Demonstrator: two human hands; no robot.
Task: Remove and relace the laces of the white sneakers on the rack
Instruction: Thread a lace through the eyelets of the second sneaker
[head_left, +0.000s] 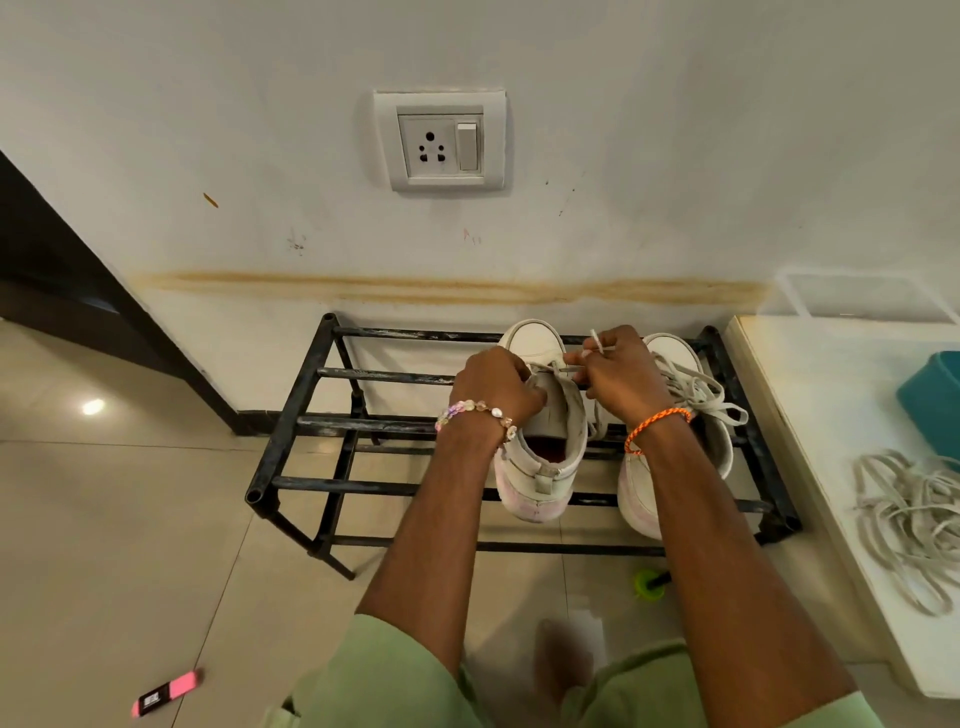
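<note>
Two white sneakers stand on the top bars of a black metal rack (332, 423) that is placed against the wall, with their toes to the wall and their heels to the person. The left sneaker (540, 467) is between the two hands. The left hand (493, 387) has its fingers curled on the upper part of this shoe, near the tongue, and holds it there. The right hand (621, 379) pinches the white tip of a lace (597, 342) between its fingertips, just above the front eyelets of the same shoe, and a short piece of lace runs from this hand across the shoe. The right sneaker (691, 395) stands just beside it, partly hidden behind the right forearm, and its lace lies loose in loops over its top. On the white surface (810, 415) at the right side lies a loose pile of laces (909, 525), near a teal container (935, 400). On the tiled floor I see a pink object (166, 693) and a small green object (649, 584) in front of the rack. A wall socket (440, 140) is above.
</note>
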